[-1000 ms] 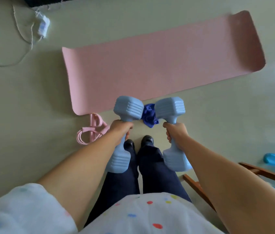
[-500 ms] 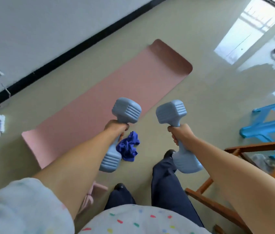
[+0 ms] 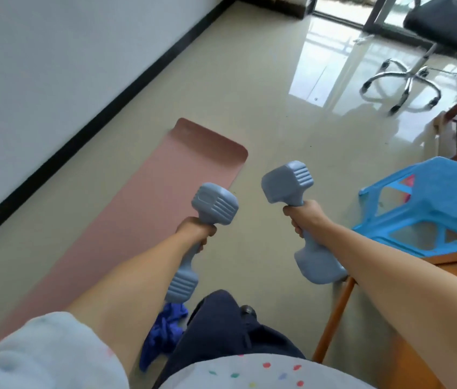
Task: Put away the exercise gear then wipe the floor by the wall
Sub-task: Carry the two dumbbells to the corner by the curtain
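Note:
My left hand (image 3: 196, 230) grips the handle of a grey-blue dumbbell (image 3: 214, 203), held upright above the floor. My right hand (image 3: 304, 217) grips a second grey-blue dumbbell (image 3: 287, 182) the same way, a little further right and higher. A pink exercise mat (image 3: 148, 209) lies flat on the floor, running along the wall to my left. A crumpled blue cloth (image 3: 165, 329) lies on the floor by my left leg, partly hidden by my arm.
A white wall with a black skirting board (image 3: 109, 105) runs along the left. A blue plastic stool (image 3: 429, 203) and wooden furniture (image 3: 331, 321) stand at the right. An office chair (image 3: 418, 63) stands at the far right on the glossy floor.
The view has swung right and up: the mat now runs away to the left, and the stool and office chair have come into view. Both hands still hold the dumbbells, now further apart.

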A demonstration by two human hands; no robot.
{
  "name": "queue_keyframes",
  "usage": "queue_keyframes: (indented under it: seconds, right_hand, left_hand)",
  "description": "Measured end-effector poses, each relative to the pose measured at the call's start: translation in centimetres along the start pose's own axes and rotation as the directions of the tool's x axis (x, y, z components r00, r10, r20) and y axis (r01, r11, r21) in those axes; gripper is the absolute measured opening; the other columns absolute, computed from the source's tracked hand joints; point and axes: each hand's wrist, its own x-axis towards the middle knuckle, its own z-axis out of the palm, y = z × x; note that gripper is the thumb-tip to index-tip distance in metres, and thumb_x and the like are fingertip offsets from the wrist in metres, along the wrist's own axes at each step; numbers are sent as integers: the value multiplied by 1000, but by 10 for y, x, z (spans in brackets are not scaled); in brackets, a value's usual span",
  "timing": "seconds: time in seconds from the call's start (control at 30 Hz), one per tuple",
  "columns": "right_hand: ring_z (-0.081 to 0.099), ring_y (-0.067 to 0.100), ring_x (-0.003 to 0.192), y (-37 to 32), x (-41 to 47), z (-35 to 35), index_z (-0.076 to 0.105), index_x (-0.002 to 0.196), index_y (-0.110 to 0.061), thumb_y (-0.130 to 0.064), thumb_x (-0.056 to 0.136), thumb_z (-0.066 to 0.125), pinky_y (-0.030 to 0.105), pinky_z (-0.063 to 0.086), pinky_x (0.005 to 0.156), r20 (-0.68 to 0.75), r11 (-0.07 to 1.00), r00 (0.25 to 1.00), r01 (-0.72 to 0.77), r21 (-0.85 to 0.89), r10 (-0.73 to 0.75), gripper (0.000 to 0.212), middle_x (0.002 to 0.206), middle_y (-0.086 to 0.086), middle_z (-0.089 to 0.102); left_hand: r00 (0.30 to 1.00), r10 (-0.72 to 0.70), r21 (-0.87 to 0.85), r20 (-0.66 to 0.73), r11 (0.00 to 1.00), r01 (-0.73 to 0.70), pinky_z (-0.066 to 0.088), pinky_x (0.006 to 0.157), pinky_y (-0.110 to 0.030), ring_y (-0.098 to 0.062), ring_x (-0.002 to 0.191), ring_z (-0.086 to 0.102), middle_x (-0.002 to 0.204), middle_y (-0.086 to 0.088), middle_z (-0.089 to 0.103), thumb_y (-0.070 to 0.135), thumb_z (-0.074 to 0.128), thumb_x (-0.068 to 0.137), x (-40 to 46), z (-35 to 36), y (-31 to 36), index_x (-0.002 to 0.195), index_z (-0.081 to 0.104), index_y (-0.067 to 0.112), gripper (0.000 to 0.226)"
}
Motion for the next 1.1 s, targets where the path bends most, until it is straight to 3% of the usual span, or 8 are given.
queue_keyframes:
  seconds: [0.3, 0.47, 0.77, 0.93, 1.1]
  right_hand:
    - [35, 19, 45, -75, 138, -84, 46, 74, -7, -8, 83, 53, 23, 29, 46, -71, 995, 996, -51, 81, 57, 11, 55, 8, 41]
    - [34, 19, 45, -140, 217, -144, 44, 69, -7, -8, 83, 53, 24, 29, 47, -120, 994, 989, -74, 83, 84, 17, 55, 8, 41]
    - [35, 19, 45, -247, 359, -245, 45, 70, -7, -7, 82, 53, 23, 29, 47, -156, 990, 984, -72, 124, 92, 15, 53, 8, 42]
    - [33, 18, 45, -317, 466, -307, 41, 67, -9, -6, 82, 52, 23, 27, 47, -113, 997, 993, -19, 77, 28, 19, 53, 6, 39]
    - [30, 16, 44, -393, 564, -369, 38, 66, -10, -6, 82, 50, 23, 25, 48, -44, 998, 999, -18, -60, 16, 20, 51, 6, 36]
  left_hand:
    - [996, 85, 101, 25, 991, -87, 35, 52, -26, -21, 50, 38, 57, -8, 46, 6, 53, 73, 129, 2, 187, 72, 51, 9, 4]
    - [987, 100, 139, 126, 983, -118, 33, 51, -25, -20, 51, 37, 59, -7, 44, 4, 52, 79, 197, 4, 305, 76, 50, 9, 6]
    - [976, 160, 297, 148, 934, -199, 37, 51, -23, -21, 46, 46, 51, -5, 51, 9, 53, 76, 295, 22, 499, 63, 51, 11, 13]
    - [982, 143, 205, 122, 965, -165, 33, 49, -23, -20, 52, 40, 60, -7, 48, 8, 53, 77, 366, 39, 604, 73, 51, 9, 4]
    - [992, 95, 160, 89, 981, -108, 33, 48, -24, -22, 47, 39, 55, -7, 46, 8, 54, 75, 428, 37, 704, 72, 50, 8, 5]
